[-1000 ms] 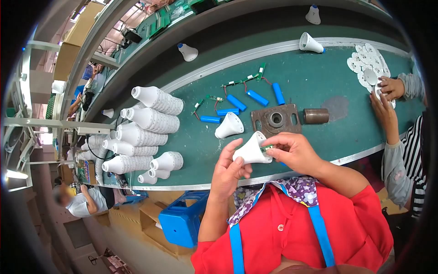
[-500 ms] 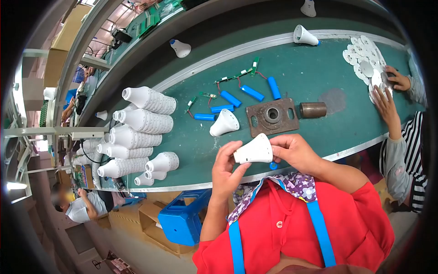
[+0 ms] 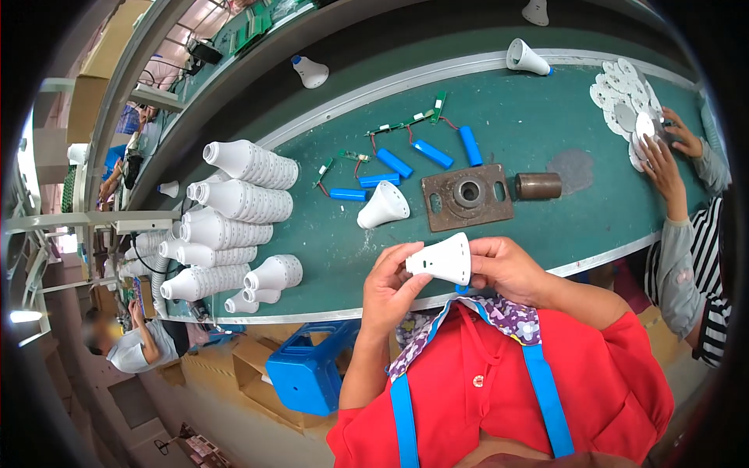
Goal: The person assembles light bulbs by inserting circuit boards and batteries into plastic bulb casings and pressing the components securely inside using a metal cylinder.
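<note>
A white cone-shaped bulb housing [image 3: 443,259] lies sideways between my hands, just above the table's front edge. My left hand [image 3: 392,285] pinches its narrow neck with thumb and fingers. At the wide rim my right hand [image 3: 505,269] is closed, its fingertips partly hidden behind the housing. A small dark slot shows on the housing's side. Just beyond it, another white bulb housing [image 3: 384,206] lies tilted on the green table [image 3: 343,249]. Beside that sits a rusty metal plate [image 3: 466,198] with a raised round hole, and a metal cylinder [image 3: 538,186] lies to its right.
Several blue battery cells [image 3: 431,154] wired to small green circuit boards [image 3: 402,125] lie farther back. Stacked white housings [image 3: 253,164] stand on the left. At right, a co-worker's hands [image 3: 665,171] touch white discs [image 3: 624,90]. A blue stool [image 3: 308,374] stands below the table.
The held housing has rolled slightly and shifted a little right and down, bringing the slot on its side into clearer view. Both my hands keep their hold.
</note>
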Tool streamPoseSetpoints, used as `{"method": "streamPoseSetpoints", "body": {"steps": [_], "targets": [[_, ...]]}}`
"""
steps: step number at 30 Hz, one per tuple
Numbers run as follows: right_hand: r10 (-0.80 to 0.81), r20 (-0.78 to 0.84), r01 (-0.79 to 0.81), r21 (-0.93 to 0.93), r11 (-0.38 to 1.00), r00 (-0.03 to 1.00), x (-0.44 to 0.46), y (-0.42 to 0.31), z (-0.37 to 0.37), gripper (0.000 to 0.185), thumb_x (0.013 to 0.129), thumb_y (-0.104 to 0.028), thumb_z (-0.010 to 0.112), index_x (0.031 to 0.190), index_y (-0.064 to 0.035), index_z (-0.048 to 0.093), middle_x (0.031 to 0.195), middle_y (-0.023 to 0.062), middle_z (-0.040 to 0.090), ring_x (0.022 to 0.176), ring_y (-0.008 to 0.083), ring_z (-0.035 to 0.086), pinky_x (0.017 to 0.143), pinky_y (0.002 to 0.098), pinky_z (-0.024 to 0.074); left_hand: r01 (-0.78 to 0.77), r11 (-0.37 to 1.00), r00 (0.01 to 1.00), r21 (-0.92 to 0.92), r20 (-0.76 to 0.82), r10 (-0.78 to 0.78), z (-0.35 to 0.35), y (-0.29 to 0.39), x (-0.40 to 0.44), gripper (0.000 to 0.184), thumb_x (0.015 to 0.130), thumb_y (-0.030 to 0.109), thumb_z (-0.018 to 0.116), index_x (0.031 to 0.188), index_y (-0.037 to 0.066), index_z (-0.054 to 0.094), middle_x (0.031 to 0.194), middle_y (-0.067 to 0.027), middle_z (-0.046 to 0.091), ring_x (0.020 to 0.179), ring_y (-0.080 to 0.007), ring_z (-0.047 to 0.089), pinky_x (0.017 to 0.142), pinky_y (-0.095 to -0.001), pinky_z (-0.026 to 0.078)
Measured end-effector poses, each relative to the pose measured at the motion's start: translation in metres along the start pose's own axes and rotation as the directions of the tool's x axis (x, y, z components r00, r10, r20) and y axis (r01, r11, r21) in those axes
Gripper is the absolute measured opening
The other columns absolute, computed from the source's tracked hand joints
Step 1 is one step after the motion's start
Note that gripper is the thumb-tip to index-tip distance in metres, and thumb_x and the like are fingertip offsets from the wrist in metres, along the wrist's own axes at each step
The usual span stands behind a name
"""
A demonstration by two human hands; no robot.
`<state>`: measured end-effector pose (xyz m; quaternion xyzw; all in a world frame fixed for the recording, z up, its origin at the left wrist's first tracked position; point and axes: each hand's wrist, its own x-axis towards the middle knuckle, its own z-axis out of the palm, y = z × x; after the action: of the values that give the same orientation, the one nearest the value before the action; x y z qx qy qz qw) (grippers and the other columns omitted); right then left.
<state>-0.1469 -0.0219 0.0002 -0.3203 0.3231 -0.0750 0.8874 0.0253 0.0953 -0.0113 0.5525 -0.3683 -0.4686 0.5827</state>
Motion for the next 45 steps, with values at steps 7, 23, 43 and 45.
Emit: {"method": "streamPoseSetpoints", "body": {"steps": [7, 23, 43, 45], "targets": [[-0.018, 0.007, 0.018, -0.054, 0.998, 1.0, 0.001, 0.002, -0.004, 0.024, 0.085, -0.02, 0.06, 0.1, -0.0017, 0.064, 0.075, -0.0023, 0.056, 0.059, 0.0043, 0.039, 0.051, 0.0187, 0.0305, 0.002, 1.0, 1.0, 0.015, 0.0, -0.002, -0.001, 0.001, 0.0, 0.043, 0.075, -0.011, 0.062, 0.116, -0.004, 0.051, 0.114, -0.0087, 0.046, 0.106, -0.0186, 0.051, 0.088, -0.0299, 0.044], [-0.042, -0.011, 0.042, -0.045, 0.998, 0.999, 0.0, 0.005, -0.002, 0.024, 0.085, -0.018, 0.059, 0.102, -0.0013, 0.063, 0.072, -0.0059, 0.053, 0.059, 0.0026, 0.034, 0.051, 0.0187, 0.0269, 0.01, 1.0, 1.0, 0.0, -0.002, -0.01, 0.002, 0.001, -0.002, 0.043, 0.075, -0.011, 0.061, 0.117, -0.004, 0.052, 0.114, -0.0079, 0.046, 0.107, -0.0181, 0.05, 0.087, -0.0287, 0.045], [-0.232, 0.159, 0.275, -0.353, 0.894, 0.96, -0.004, 0.007, -0.01, 0.03, 0.09, -0.015, 0.051, 0.115, 0.003, 0.054, 0.103, 0.0064, 0.061, 0.097, 0.0112, 0.053, 0.086, 0.0285, 0.0423, -0.025, 0.989, 0.999, 0.142, -0.024, 0.028, -0.001, 0.002, -0.003, 0.041, 0.073, -0.005, 0.066, 0.113, 0.0, 0.057, 0.112, -0.0099, 0.05, 0.101, -0.0179, 0.055, 0.083, -0.0278, 0.049], [-0.283, 0.199, 0.337, -0.347, 0.875, 0.938, -0.006, 0.002, -0.008, 0.031, 0.089, -0.015, 0.053, 0.115, 0.0029, 0.053, 0.102, 0.0065, 0.061, 0.096, 0.011, 0.054, 0.085, 0.0285, 0.0429, -0.06, 0.98, 0.997, 0.189, -0.043, 0.069, 0.0, 0.002, -0.004, 0.04, 0.073, -0.005, 0.067, 0.112, 0.0, 0.058, 0.113, -0.01, 0.051, 0.101, -0.0176, 0.055, 0.082, -0.0276, 0.049]]}}
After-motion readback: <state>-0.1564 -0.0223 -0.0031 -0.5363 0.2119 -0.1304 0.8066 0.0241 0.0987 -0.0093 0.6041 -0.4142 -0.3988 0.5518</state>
